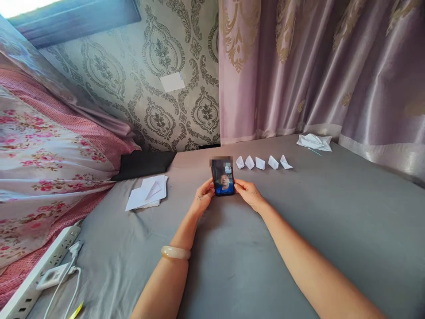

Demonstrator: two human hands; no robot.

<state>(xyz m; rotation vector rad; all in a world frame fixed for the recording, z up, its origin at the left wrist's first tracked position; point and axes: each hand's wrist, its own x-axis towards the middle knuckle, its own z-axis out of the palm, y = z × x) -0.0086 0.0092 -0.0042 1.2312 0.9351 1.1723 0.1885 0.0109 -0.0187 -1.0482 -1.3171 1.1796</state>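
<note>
Both hands hold a smartphone (pixel 223 180) upright over the grey sheet, its lit screen facing me and showing a person in blue. My left hand (pixel 204 195) grips its left edge, fingers partly hidden behind it; a pale bangle (pixel 175 252) circles that forearm. Along the right edge, my right hand (pixel 249 193) is closed on the same phone. Just right of the phone stands a row of several small folded white paper pieces (pixel 260 163). To the left lies a stack of white paper sheets (pixel 142 199) with a folded paper piece (pixel 152 190) on top.
A white power strip (pixel 43 270) with plugged cables lies at the lower left. Black cloth (pixel 144 164) rests near the patterned wall. At the far right is a pile of white paper or plastic (pixel 314 141). Purple curtains (pixel 299 66) and a floral curtain (pixel 40 155) border the bed (pixel 232 266).
</note>
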